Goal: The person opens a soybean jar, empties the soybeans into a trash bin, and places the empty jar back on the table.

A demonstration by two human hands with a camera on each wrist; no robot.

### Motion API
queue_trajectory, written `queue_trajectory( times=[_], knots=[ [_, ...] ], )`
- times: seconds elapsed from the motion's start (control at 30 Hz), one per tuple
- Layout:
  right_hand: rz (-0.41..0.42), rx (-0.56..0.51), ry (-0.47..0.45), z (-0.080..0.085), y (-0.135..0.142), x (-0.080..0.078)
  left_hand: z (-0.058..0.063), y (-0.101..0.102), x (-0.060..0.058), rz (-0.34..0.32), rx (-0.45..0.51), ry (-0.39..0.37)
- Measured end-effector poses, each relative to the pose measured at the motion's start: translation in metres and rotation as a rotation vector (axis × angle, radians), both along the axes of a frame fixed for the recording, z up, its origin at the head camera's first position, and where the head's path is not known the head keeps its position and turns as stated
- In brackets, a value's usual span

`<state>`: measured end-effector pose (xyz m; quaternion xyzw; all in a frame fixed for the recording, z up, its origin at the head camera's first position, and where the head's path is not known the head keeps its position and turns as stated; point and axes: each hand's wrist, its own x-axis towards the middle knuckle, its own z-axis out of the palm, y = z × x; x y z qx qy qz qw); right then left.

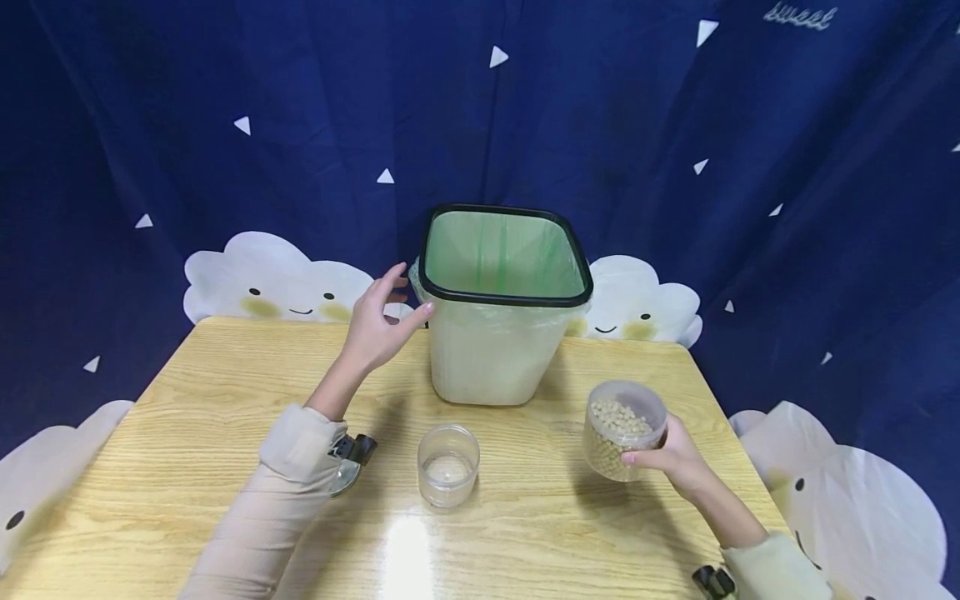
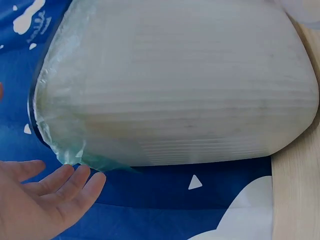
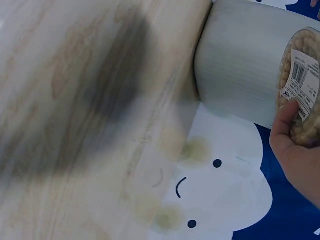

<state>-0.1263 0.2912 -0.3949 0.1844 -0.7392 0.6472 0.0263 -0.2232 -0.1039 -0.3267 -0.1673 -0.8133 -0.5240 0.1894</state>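
My left hand is beside the upper left side of a whitish trash can, with fingers spread and thumb reaching toward its rim. Nothing is in its grasp. In the left wrist view, its fingertips come right at the green plastic liner folded over the can's edge. My right hand grips a clear round jar partly filled with beige, bean-like pieces. This jar is held above the table, right of the can. The right wrist view shows a barcode label on its underside.
A smaller clear cup stands on the wooden table, in front of the can. Part of a clear round object shows beside the left wrist. Behind the table hangs a dark blue curtain with cloud prints.
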Motion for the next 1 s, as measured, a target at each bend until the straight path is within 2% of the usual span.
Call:
queue_trajectory(
  times=[0.2,0.27,0.37,0.6,0.7,0.87,1.0],
  knots=[
    [-0.021,0.139,0.047,0.009,0.000,-0.002,0.001,0.005,0.013,-0.044,0.016,0.006],
    [-0.034,0.199,0.045,0.011,0.000,-0.002,0.001,0.009,0.016,-0.075,0.013,0.019],
    [-0.041,0.266,0.038,0.014,-0.001,-0.003,0.000,0.015,0.021,-0.087,-0.011,0.054],
    [-0.012,0.309,0.062,0.019,-0.004,-0.004,-0.006,0.021,0.031,0.001,-0.112,0.109],
    [-0.017,0.328,0.077,0.022,-0.005,-0.004,-0.010,0.024,0.035,0.010,-0.170,0.111],
    [-0.013,0.362,0.094,0.028,-0.008,-0.005,-0.017,0.033,0.041,-0.067,-0.222,0.082],
    [-0.005,0.391,0.109,0.032,-0.009,-0.006,-0.020,0.045,0.043,-0.188,-0.220,0.080]
  ],
)
